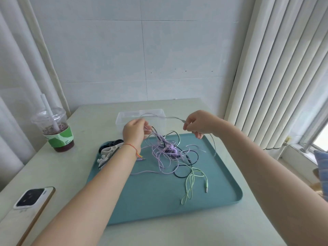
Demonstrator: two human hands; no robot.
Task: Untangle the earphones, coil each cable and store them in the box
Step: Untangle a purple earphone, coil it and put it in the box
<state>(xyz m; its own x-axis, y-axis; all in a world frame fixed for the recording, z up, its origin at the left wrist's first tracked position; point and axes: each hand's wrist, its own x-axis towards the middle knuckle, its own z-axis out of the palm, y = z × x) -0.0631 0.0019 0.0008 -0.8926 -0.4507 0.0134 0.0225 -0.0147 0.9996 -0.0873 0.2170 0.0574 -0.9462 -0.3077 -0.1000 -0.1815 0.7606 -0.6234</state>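
Two bare forearms reach in from the near edge of the table [204,233], over a teal tray [159,206] that lies at its middle. On the tray's far half sits a tangle of earphones [168,153], purple, black and white cables knotted together, with a green cable [192,181] trailing toward the tray's near right corner. Left hand [134,133], a red string at its wrist, pinches several strands lifted from the knot. Right hand [199,124] grips a pale cable [159,115] stretched between both hands, above the clear box [122,119] just beyond the tray's far edge. A phone [33,197] lies near the table's left edge; a lidded drink cup [55,132] stands farther back.
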